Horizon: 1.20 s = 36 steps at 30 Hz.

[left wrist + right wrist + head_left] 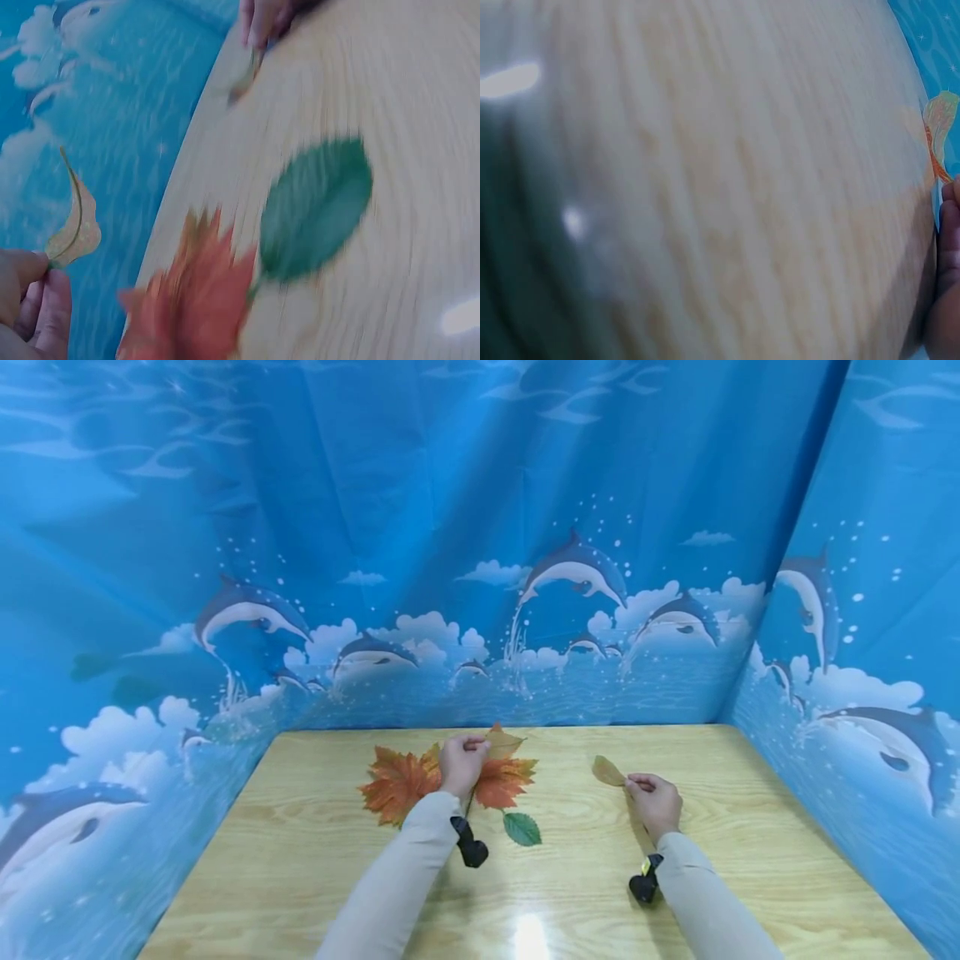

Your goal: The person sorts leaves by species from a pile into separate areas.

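Note:
My left hand [462, 766] pinches a yellowish-tan leaf [504, 742] by its stem end, above the orange-red maple leaves. In the left wrist view that leaf [78, 229] stands up from thumb and fingers, its tip pointing upward. To the right, my right hand [657, 802] pinches the stem of another tan leaf [607, 771], raised over the table. The right wrist view catches this leaf [940, 124] at its right edge, above the fingertips. One orange maple leaf [397, 783] lies left of my left hand, and a redder one [504, 782] lies partly beneath it.
A green leaf [522, 828] lies on the wood-grain table [570, 877] just in front of the maple leaves. Blue dolphin-print cloth [420, 568] hangs behind the table and along both sides. A dark wrist camera [470, 843] hangs at the left cuff.

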### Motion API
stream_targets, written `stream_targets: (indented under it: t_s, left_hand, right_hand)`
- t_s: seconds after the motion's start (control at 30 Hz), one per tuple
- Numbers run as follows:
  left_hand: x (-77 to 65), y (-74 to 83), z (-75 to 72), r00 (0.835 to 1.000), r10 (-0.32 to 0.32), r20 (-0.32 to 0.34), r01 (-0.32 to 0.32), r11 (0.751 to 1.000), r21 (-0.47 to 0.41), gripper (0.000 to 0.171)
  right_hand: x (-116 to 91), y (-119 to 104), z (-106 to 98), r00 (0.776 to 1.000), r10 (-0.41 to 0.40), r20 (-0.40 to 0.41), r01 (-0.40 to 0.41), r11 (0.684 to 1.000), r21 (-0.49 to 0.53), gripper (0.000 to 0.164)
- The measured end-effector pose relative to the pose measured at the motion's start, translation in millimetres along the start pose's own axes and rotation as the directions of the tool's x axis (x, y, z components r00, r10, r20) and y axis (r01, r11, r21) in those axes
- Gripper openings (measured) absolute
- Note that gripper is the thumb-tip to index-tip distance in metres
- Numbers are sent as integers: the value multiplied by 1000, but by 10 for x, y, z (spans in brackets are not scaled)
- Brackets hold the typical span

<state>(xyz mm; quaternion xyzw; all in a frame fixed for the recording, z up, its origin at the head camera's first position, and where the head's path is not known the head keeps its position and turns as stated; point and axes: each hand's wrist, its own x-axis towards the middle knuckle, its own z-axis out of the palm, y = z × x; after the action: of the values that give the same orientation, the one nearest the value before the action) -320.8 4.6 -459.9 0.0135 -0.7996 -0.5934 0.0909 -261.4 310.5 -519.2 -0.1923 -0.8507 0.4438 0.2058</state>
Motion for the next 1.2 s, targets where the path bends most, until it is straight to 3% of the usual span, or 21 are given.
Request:
stream_targets:
  t_s: [0.23, 0.4, 0.5, 0.6, 0.7, 0.83, 0.97, 1.2]
  left_hand:
    - [-245, 157, 483, 987, -126, 99, 141, 976, -164, 14]
    - [-456, 241, 869, 962, -222, 157, 265, 900, -345, 9]
    - [-577, 277, 1056, 944, -276, 181, 327, 852, -409, 7]
    - [-670, 291, 1195, 930, -325, 171, 367, 825, -430, 7]
    - [-735, 285, 1307, 918, -367, 148, 393, 801, -451, 6]
    - [-784, 242, 1401, 918, -377, 123, 388, 794, -469, 5]
    - [-817, 202, 1452, 922, -372, 105, 374, 792, -483, 5]
    - [-869, 169, 1500, 909, -406, 98, 393, 751, -531, 3]
  right_hand:
    - [20, 35, 8, 1000, -2, 1, 2, 1000, -2, 19]
    - [41, 65, 16, 1000, 5, -3, -5, 1000, -5, 20]
    - [50, 81, 28, 1000, 11, 10, -11, 1000, 2, 20]
    - [47, 90, 33, 1000, 14, 27, -15, 1000, 12, 20]
    - [44, 97, 29, 1000, 8, 25, -9, 1000, 11, 20]
    - [34, 92, 43, 1000, -10, 1, 10, 1000, 3, 19]
    - [37, 94, 54, 1000, -25, -16, 25, 1000, 0, 19]
    - [53, 123, 74, 999, -38, -32, 38, 999, -24, 17]
